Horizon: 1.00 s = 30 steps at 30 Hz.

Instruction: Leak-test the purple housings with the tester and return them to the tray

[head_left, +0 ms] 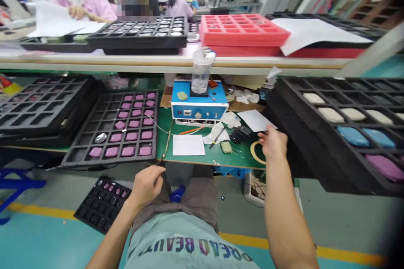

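Note:
My left hand (149, 183) is held above my lap with its fingers curled together, and nothing shows in it. At the right of the green bench, my right hand (274, 143) pinches the near right edge of a white sheet of paper (252, 120). Just below that hand lies a ring of yellowish tape (253, 153). To the left of the paper are black clips (240, 134), a black and yellow pen (217, 138) and a small green pad (226, 147). A white card (188, 145) lies flat near the bench's front edge.
A blue machine (199, 103) bearing a clear cup (201, 73) stands mid-bench. Black trays with purple pieces (128, 151) lie left; a stacked tray (296, 134) juts out right. One more tray (102, 206) rests low at left. Red trays (243, 35) sit on the shelf.

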Motion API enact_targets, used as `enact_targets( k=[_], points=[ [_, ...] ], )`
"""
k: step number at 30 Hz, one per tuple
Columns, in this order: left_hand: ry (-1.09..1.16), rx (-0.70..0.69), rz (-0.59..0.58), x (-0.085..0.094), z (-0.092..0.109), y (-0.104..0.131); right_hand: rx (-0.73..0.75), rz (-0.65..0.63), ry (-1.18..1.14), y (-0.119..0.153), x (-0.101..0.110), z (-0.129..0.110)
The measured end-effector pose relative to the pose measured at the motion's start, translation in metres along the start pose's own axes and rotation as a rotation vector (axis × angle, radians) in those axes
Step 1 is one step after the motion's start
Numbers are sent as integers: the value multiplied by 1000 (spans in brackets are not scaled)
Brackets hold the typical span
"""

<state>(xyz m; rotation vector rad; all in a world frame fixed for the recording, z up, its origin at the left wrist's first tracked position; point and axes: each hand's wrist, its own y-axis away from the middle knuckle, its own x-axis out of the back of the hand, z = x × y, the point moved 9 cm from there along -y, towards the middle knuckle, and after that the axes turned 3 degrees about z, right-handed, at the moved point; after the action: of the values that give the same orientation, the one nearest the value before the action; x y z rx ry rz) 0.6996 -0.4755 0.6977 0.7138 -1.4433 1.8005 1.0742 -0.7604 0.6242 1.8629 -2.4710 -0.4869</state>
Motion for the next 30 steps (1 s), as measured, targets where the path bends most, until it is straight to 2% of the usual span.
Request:
enact_targets(
  k=[3,6,7,9,12,14,16,19,21,22,24,27,28,30],
  points=[
    [-27,4,56,15,-22,-2,79,72,47,20,31,5],
    [-82,51,89,31,-53,-11,248,207,61,59,65,8],
    [-112,81,67,35,-67,-16,328,244,77,76,71,9],
    [-173,144,-16,39,-95,-24,438,233,142,109,68,16],
    [-221,189,-150,41,-126,-28,418,60,245,152,31,42],
    [-208,171,-175,42,-134,-23,311,-85,255,177,-5,64],
    [-179,140,-132,45,-133,-12,125,-243,193,198,-45,86],
    [-157,123,-9,53,-129,12,-269,-503,6,222,-107,113],
    [-167,144,56,62,-131,29,-459,-650,-99,235,-140,118],
    [-180,170,78,67,-135,35,-503,-706,-134,238,-154,116],
    [-221,261,108,82,-154,43,-518,-787,-192,243,-174,108],
    [-307,436,73,105,-201,43,-452,-867,-242,252,-194,93],
    [-334,476,19,109,-217,40,-414,-893,-237,257,-198,88],
    [-389,511,-168,106,-244,30,-329,-941,-197,267,-204,82]
  ],
)
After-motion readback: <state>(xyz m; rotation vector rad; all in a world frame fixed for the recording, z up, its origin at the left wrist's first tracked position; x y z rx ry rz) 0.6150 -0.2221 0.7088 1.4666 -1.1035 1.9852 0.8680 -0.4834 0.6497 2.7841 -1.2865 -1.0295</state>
